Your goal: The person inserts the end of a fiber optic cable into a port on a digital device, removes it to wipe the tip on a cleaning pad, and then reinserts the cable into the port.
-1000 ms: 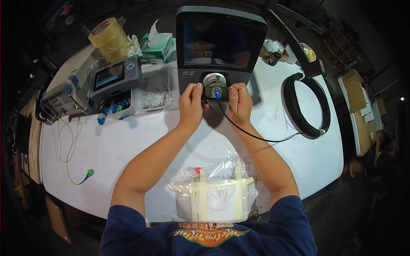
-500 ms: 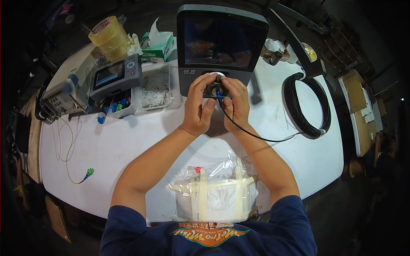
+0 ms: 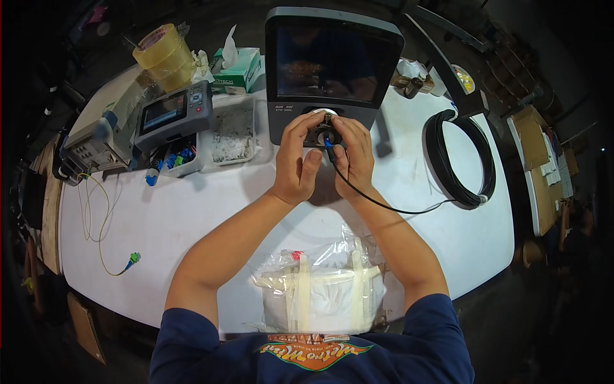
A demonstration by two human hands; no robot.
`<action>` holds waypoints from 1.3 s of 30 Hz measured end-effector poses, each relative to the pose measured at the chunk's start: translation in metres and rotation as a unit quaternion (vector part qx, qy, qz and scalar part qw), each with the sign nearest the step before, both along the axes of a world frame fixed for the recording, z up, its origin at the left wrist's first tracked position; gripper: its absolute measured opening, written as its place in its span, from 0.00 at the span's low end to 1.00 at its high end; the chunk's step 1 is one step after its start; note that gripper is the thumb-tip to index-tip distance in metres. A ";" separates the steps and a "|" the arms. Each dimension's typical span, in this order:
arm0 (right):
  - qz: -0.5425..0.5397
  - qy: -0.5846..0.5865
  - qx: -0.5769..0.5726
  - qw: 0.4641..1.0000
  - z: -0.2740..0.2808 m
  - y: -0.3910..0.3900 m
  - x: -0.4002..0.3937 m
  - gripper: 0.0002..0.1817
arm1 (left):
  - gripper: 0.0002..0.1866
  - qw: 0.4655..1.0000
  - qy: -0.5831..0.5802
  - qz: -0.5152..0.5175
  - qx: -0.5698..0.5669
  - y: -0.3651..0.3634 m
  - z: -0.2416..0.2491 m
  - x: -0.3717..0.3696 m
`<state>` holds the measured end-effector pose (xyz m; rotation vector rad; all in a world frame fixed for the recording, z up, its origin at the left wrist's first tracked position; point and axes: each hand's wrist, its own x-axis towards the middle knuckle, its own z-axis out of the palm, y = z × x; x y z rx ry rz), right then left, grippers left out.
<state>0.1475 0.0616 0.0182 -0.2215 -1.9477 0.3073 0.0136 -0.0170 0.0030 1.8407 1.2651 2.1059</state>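
Two bare hands cupped around the round mount [image 3: 324,136] below the screen [image 3: 326,61]. Left hand [image 3: 295,163]: not clenched, fingertips at the mount's upper rim, thumb apart. Right hand [image 3: 358,153]: fingers bent over the other side, thumb beside the cable [image 3: 390,209]; cannot tell whether it grips anything. Blue plug [image 3: 329,143] at the mount's face, between the hands; cable runs from it to the black coil [image 3: 435,153] on the tabletop [image 3: 211,217]. Handling, my judgement: light, even fingertip pressure; plug square; cable slack, gently curved.
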 end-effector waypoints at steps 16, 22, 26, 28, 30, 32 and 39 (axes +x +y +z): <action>-0.052 -0.031 -0.036 0.998 -0.003 -0.005 -0.006 0.39 | 0.16 0.843 -0.501 -0.057 -0.189 0.009 -0.016 0.020; -0.073 -0.023 -0.047 0.996 -0.006 0.003 -0.008 0.36 | 0.22 0.775 -0.539 -0.124 -0.305 -0.001 0.004 0.012; -0.078 0.000 -0.048 0.996 -0.004 0.003 -0.010 0.35 | 0.26 0.742 -0.542 -0.189 -0.346 0.005 0.006 0.010; -0.074 -0.001 -0.058 0.996 -0.003 0.002 -0.009 0.34 | 0.30 0.691 -0.589 -0.260 -0.328 0.013 0.007 0.009; -0.074 0.000 -0.061 0.995 -0.003 0.002 -0.008 0.34 | 0.32 0.685 -0.575 -0.285 -0.345 0.013 0.010 0.005; -0.070 0.002 -0.065 0.995 -0.004 0.001 -0.010 0.34 | 0.35 0.678 -0.563 -0.306 -0.360 0.013 0.011 0.002; -0.071 0.000 -0.060 0.996 -0.001 0.000 -0.007 0.33 | 0.36 0.683 -0.549 -0.345 -0.336 0.014 0.006 0.001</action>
